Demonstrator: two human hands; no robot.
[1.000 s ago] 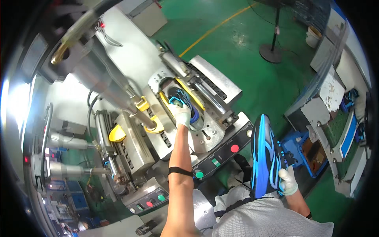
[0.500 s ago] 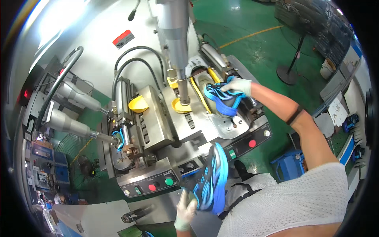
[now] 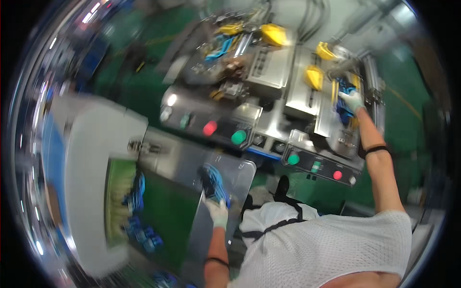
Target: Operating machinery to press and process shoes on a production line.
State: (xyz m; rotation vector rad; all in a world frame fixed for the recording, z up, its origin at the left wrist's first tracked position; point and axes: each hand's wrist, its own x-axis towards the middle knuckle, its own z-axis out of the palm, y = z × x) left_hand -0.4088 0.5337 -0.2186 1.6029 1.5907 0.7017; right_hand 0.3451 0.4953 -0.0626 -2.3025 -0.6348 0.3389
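Note:
My left hand (image 3: 217,211), in a pale glove, is closed on the near end of a blue-and-black shoe upper (image 3: 213,182), which is at the grey metal side table (image 3: 240,168). Blur hides whether the upper rests on the table or is just above it. At the right station of the machine, my gloved right hand (image 3: 353,100) grips another blue-and-black shoe upper (image 3: 345,113). This one sits between yellow guide strips; my fingers are smeared but wrapped at its edge.
A control panel (image 3: 209,127) with red and green buttons fronts the machine. Several yellow pads (image 3: 274,34) stand on its metal blocks. More blue shoe uppers (image 3: 144,234) lie by a green-lined surface (image 3: 116,192) at left, beside a pale curved table (image 3: 89,168).
The view has swung left, bringing the side table and more uppers into sight. My left hand has carried its upper leftward from the machine's front to the side table. My right hand stays at the right station.

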